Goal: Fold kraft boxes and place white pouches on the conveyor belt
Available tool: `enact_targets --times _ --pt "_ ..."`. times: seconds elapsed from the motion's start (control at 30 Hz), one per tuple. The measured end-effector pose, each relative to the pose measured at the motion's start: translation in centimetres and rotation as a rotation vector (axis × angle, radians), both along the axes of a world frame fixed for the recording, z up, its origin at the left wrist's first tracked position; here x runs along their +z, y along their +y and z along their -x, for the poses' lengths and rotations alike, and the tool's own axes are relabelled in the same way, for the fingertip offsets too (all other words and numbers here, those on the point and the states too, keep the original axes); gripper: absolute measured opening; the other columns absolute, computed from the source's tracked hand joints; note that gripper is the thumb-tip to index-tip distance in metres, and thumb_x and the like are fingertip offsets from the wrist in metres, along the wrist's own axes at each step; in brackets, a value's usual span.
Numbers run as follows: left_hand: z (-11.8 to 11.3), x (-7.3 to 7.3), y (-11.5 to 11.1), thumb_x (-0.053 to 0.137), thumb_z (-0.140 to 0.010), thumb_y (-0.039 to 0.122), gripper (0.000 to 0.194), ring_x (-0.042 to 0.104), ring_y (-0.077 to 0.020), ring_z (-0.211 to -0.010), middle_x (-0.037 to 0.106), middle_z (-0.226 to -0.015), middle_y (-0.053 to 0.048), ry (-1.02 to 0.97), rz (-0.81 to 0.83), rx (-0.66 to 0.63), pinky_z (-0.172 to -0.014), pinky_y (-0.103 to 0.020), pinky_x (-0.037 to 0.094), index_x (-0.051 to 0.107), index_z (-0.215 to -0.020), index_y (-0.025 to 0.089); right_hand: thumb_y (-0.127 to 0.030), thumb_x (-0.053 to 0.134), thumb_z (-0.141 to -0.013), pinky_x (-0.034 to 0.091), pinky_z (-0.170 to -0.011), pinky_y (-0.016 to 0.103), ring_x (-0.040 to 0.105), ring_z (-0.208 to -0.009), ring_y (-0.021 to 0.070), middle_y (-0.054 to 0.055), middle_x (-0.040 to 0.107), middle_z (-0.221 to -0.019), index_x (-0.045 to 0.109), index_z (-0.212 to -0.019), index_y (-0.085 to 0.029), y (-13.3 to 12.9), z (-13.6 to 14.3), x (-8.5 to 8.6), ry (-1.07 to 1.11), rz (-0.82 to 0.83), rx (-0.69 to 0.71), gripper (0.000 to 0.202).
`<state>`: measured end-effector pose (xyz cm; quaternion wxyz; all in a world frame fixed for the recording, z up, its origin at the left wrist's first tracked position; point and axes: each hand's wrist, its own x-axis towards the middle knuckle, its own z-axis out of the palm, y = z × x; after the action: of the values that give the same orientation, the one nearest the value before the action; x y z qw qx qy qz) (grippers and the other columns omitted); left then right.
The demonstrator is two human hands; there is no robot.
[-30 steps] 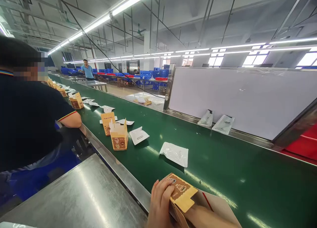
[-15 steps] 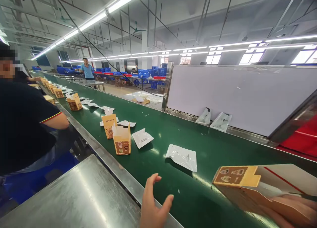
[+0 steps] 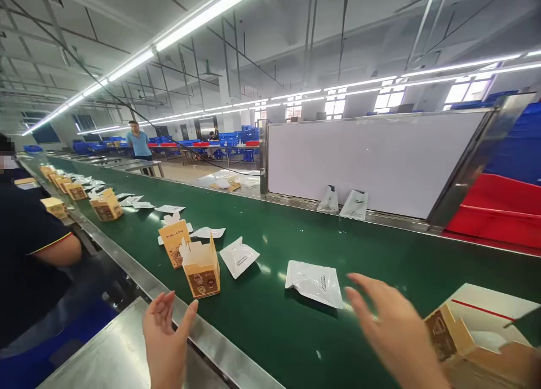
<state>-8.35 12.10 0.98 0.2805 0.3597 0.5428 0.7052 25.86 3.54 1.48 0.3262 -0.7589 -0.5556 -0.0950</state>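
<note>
The white pouch [image 3: 315,283] lies flat on the green belt [image 3: 380,253], just beside the right hand [image 3: 395,332], whose fingers are spread wide and hold nothing. The left hand [image 3: 165,344] hovers over the steel rail [image 3: 220,349], fingers open and empty, near an upright open carton [image 3: 202,269].

Right hand [image 3: 395,327] motion-blurred, wrist cut by bottom edge; carton [image 3: 460,344] partly hidden, print unreadable.
</note>
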Motion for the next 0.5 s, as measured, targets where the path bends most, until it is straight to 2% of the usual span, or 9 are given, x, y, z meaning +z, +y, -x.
enact_targets --times 0.03,0.07,0.1,0.17,0.27,0.37,0.43,0.5 --pt "0.8 0.2 0.7 0.085 -0.046 0.041 0.084 0.039 -0.0298 -0.13 0.049 -0.125 -0.01 0.047 0.001 -0.036 -0.114 -0.052 0.025 0.044 -0.117 0.022 -0.056 0.036 -0.092 0.045 -0.09 0.049 0.051 -0.114 0.0306 0.009 0.053 -0.128 0.05 -0.132 -0.034 1.8 1.6 -0.6 -0.01 0.175 -0.01 0.048" --pt "1.4 0.1 1.5 0.085 -0.046 0.041 0.091 0.035 -0.0291 -0.133 0.045 -0.132 -0.012 0.092 0.009 -0.081 -0.115 -0.05 0.023 0.04 -0.123 0.023 -0.058 0.039 -0.09 0.045 -0.086 0.055 0.046 -0.118 0.037 0.009 0.045 -0.138 0.042 -0.137 -0.04 3.5 3.2 -1.2 0.009 0.36 -0.077 0.05" --pt "1.8 0.0 2.4 0.085 -0.048 0.041 0.096 0.031 -0.0285 -0.136 0.041 -0.137 -0.014 0.13 0.02 -0.128 -0.116 -0.05 0.021 0.036 -0.129 0.023 -0.061 0.042 -0.088 0.043 -0.084 0.059 0.043 -0.12 0.043 0.01 0.04 -0.141 0.038 -0.138 -0.042 5.2 4.5 -1.8 0.008 0.477 -0.132 0.053" --pt "2.0 -0.7 3.9 0.083 -0.051 0.043 0.104 0.027 -0.0288 -0.138 0.035 -0.142 -0.017 0.177 0.034 -0.212 -0.116 -0.05 0.018 0.027 -0.136 0.023 -0.058 0.048 -0.087 0.041 -0.08 0.061 0.044 -0.115 0.0488 0.015 0.04 -0.14 0.038 -0.139 -0.041 7.7 6.2 -3.0 -0.018 0.546 -0.212 0.055" --pt "1.3 -1.6 5.3 0.084 -0.049 0.041 0.114 0.028 -0.0326 -0.137 0.033 -0.143 -0.018 0.178 0.017 -0.367 -0.115 -0.053 0.019 0.02 -0.141 0.023 -0.041 0.048 -0.091 0.041 -0.084 0.053 0.048 -0.111 0.0423 0.019 0.049 -0.127 0.049 -0.134 -0.031 8.9 5.9 -4.1 -0.084 0.416 -0.14 0.044" --pt "0.0 -2.0 5.8 0.086 -0.046 0.035 0.117 0.042 -0.0338 -0.127 0.041 -0.138 -0.015 0.119 0.039 -0.553 -0.108 -0.053 0.032 0.018 -0.14 0.025 -0.031 0.054 -0.089 0.042 -0.092 0.04 0.049 -0.113 0.0304 0.01 0.056 -0.122 0.059 -0.124 -0.03 7.7 3.4 -4.1 -0.07 0.356 0.05 0.035" --pt "-0.8 -2.1 6.0 0.085 -0.048 0.033 0.112 0.049 -0.0318 -0.12 0.046 -0.133 -0.014 0.082 0.066 -0.649 -0.103 -0.049 0.04 0.018 -0.137 0.025 -0.034 0.052 -0.091 0.047 -0.086 0.03 0.057 -0.098 0.0203 0.003 0.064 -0.109 0.058 -0.123 -0.031 6.5 1.5 -3.6 -0.019 0.352 0.156 0.033" --pt "-1.6 -2.2 6.3 0.082 -0.049 0.031 0.104 0.053 -0.0296 -0.114 0.05 -0.128 -0.014 0.075 0.072 -0.701 -0.099 -0.045 0.043 0.021 -0.133 0.021 -0.043 0.047 -0.091 0.051 -0.071 0.025 0.06 -0.073 0.015 -0.001 0.066 -0.088 0.056 -0.123 -0.029 5.2 0.0 -2.5 0.103 0.332 0.22 0.035"
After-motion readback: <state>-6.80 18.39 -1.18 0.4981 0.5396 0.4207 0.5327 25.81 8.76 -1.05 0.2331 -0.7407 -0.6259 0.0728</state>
